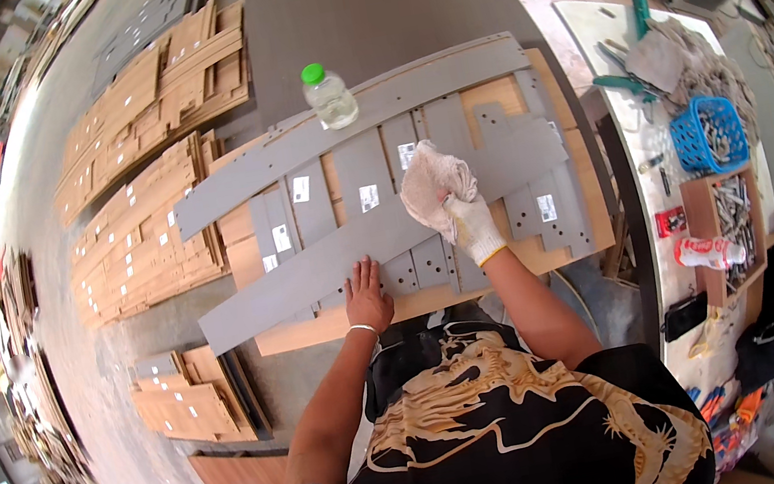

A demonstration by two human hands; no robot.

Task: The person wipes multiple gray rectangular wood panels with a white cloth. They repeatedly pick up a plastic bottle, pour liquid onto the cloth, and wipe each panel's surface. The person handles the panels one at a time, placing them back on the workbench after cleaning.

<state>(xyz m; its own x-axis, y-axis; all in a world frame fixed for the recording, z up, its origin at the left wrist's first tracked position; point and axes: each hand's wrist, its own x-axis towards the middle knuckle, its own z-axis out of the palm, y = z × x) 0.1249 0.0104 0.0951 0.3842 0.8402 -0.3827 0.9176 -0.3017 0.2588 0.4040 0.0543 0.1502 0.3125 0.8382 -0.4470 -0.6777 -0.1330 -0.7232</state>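
A long grey board (312, 279) lies slantwise in front of me over several smaller grey panels with white labels. My left hand (369, 298) is bare and rests on its near edge, fingers stretched out, holding nothing. In a white knitted glove, my right hand (474, 226) is closed on a pale, bunched rag (430, 179) and presses it against the board's right half. Beyond the labelled panels runs another long grey board (386, 105). A transparent bottle (330, 101) with a green cap stands at that board, part full of liquid.
Stacks of wooden panels (154, 238) lie at the left. On the right, a side bench (637, 192) carries a blue basket (706, 136), a wooden box of metal parts (706, 232), a white and red can (708, 252), green-handled tools and crumpled cloths.
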